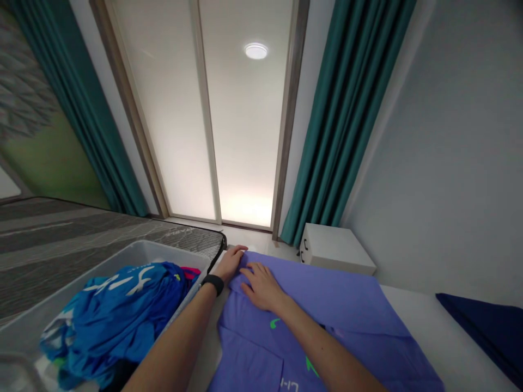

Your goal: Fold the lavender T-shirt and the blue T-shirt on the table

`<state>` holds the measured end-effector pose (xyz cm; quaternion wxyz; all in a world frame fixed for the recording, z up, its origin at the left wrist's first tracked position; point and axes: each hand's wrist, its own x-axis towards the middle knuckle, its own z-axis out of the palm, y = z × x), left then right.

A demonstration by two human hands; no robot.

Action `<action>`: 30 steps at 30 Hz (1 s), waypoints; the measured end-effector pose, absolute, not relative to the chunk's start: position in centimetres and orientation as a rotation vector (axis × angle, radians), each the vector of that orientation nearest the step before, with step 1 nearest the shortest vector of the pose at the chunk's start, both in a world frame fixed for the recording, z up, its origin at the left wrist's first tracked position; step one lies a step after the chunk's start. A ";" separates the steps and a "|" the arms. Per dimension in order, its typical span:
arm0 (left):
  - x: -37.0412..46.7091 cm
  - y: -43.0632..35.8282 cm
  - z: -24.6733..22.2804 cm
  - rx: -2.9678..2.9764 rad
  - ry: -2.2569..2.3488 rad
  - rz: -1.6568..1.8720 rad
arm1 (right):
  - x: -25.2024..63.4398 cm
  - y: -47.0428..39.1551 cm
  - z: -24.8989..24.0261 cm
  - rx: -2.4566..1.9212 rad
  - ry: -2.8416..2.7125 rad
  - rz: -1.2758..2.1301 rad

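A purple T-shirt (327,286) lies spread on a white table, with one side folded over in a broad band. Green marks and white lettering show on its front, partly covered by my right forearm. My right hand (263,286) rests flat on the shirt near its far left corner, fingers spread. At that same corner is my left hand (229,264), fingers stretched along the shirt's edge; its thumb is hidden. A dark band sits on my left wrist.
To the left, a translucent plastic bin (151,247) holds crumpled blue clothes (118,310), beside a grey striped mattress (81,234). A folded navy cloth (486,326) lies on the table (412,310) at right. Beyond stand a white drawer cabinet (339,245), sliding doors and teal curtains.
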<state>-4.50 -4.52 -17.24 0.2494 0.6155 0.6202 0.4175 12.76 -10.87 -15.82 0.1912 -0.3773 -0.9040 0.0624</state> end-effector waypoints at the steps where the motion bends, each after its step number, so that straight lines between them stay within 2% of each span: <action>1: -4.5 -4.4 -17.2 1.680 1.680 1.124 | 12.8 -11.2 -16.1 -1.042 -2.566 0.178; 9: -4.8 -3.2 -16.9 1.721 1.627 1.020 | 13.2 -12.0 -15.4 -0.979 -2.646 0.152; 18: -4.8 -2.9 -16.7 1.795 1.674 0.981 | 12.0 -12.6 -14.8 -0.960 -2.740 -0.124; 30: -4.9 -0.8 -16.9 1.800 1.707 0.884 | 13.4 -13.1 -14.3 -0.882 -2.746 -0.016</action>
